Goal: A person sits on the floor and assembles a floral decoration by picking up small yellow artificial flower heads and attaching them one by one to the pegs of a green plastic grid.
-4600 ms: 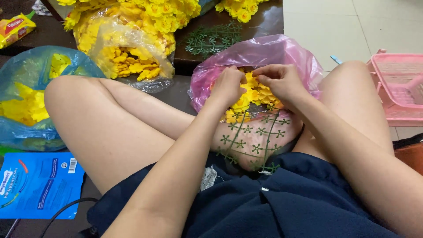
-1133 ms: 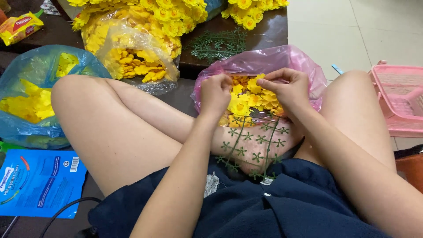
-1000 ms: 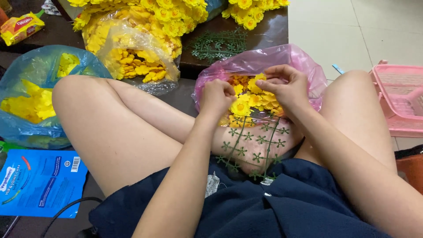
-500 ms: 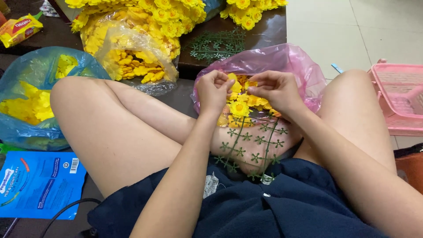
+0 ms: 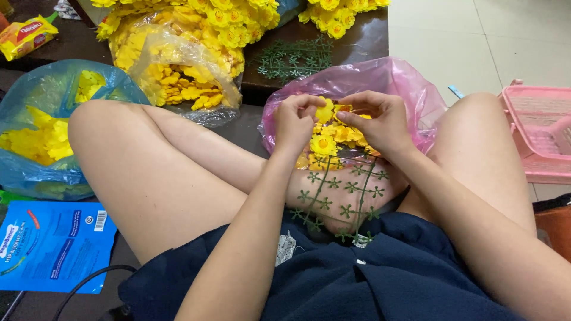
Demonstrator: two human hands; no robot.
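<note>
I sit cross-legged, my bare knees spread wide, and the biggest thing near my hands is the pink plastic bag (image 5: 410, 89) lying open on the floor between my shins, part filled with loose yellow flowers (image 5: 333, 139). Beyond it, on the dark table (image 5: 363, 41), lie a clear bag of yellow flowers (image 5: 172, 77) and a spare green grid (image 5: 294, 58); a blue bag (image 5: 35, 107) of yellow petals sits by my left knee and a pink basket (image 5: 538, 137) stands off to my right. A green plastic lattice (image 5: 342, 196) with small star-shaped studs rests across my ankle and lap, its far end running under the flowers at the bag's mouth. My left hand (image 5: 294, 122) hovers over that end, fingers curled in tight, thumb and forefinger pinched together on a single yellow flower (image 5: 325, 110) held just above the heap. My right hand (image 5: 380, 122) faces it, close by; its forefinger and thumb meet at the same flower from the other side, while its other fingers (image 5: 357, 122) bend loosely, resting on the blossoms below. Both grips are closed small, only fingertips working, palms clear of the lattice.
</note>
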